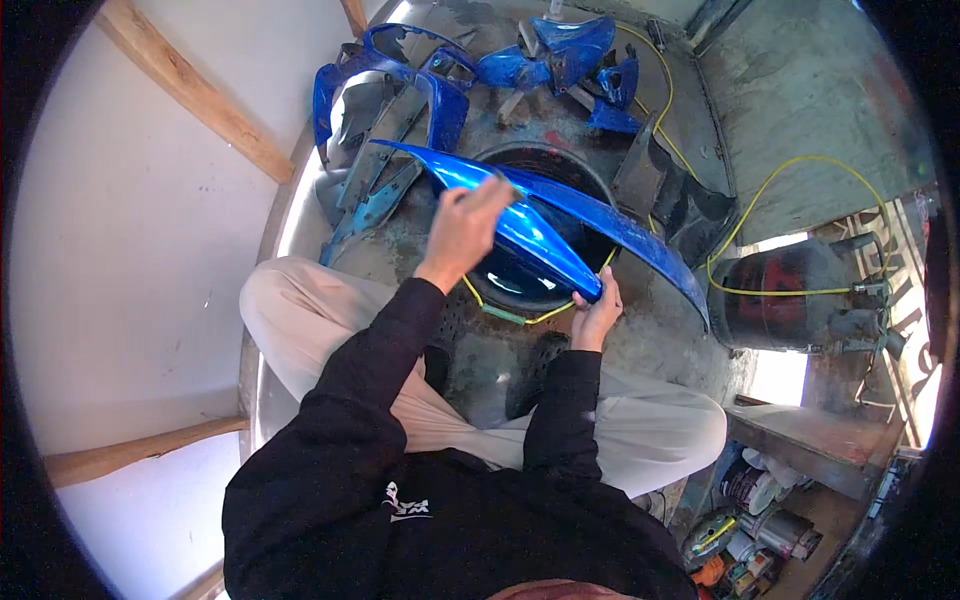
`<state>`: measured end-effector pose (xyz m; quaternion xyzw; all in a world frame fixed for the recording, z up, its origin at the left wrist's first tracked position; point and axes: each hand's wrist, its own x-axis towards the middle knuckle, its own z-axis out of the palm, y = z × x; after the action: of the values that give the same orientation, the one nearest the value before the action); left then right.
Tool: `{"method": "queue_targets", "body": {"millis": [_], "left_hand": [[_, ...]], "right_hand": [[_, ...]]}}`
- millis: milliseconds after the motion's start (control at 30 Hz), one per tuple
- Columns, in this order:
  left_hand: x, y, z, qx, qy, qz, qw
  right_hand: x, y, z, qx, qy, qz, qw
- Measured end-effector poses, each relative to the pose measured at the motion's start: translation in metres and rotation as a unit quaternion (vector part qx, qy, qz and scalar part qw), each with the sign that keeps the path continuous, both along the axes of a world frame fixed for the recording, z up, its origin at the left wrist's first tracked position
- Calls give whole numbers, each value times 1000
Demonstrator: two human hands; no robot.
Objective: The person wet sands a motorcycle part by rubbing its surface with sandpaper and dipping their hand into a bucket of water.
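Ahead and slightly left of the left hand [462,235]: blue plastic frame-shaped part [448,105]. Left hand has its fingers curled round a small dark pad [508,188] — blurred, material unclear — against the glossy blue, long tapered panel [540,240]. Panel lies just right of that hand, long axis diagonal: pointed tip ahead-left of the left hand, other end down at the right hand [597,312], which grips it. So right is nearer the end, left nearer mid-length. Black round tub [575,172] sits below the panel, mostly between and ahead of the hands. Curved blue strip [640,240] arcs past the right hand's right — can't tell if joined. Farther right: black cylindrical tank [785,325], red patch. Writing: white lettering [410,505] on the black sweatshirt [330,500], nearer the body than both hands; dark letters on a pale board [908,300], far right of the right hand, partly blocked.
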<state>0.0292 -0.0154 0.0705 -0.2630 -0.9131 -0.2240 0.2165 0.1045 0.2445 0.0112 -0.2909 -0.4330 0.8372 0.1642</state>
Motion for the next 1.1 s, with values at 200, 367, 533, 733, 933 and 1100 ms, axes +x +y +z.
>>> {"method": "queue_targets", "body": {"millis": [200,367,533,733,933,1100], "left_hand": [[5,30,-11,17,6,161,987],[-6,18,-7,11,20,72,997],[-15,-2,7,80,44,340,936],[25,61,6,-42,37,-38,998],[6,11,4,62,48,242,967],[7,14,-6,48,12,88,995]], "right_hand": [[0,0,-2,-4,1,-2,1000],[0,1,-3,-3,-3,0,1000],[0,1,-3,12,-14,-2,1000],[0,0,1,0,-24,-2,1000],[0,-1,1,-7,1,-7,1000],[-1,0,-1,2,-2,9,1000]]}}
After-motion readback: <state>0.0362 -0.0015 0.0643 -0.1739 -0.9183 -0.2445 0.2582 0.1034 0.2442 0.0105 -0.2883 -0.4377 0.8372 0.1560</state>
